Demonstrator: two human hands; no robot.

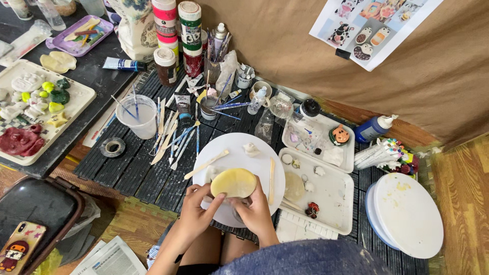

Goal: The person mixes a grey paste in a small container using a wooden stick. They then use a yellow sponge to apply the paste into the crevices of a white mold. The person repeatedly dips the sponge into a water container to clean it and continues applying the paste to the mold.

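Note:
Both my hands hold a flat oval slab of pale yellow clay (234, 183) over a round white board (239, 153). My left hand (196, 206) grips its left underside with the thumb near the edge. My right hand (254, 211) supports it from below on the right. On the board lie two wooden sticks (206, 164) and a small white clay lump (250, 149).
A white tray (331, 196) with small clay pieces lies right of the board, another tray (318, 135) behind it. A cup of water (137, 116), tools, paint bottles (191, 35) stand at the back. A round white board (407, 214) is far right, a phone (18, 247) at lower left.

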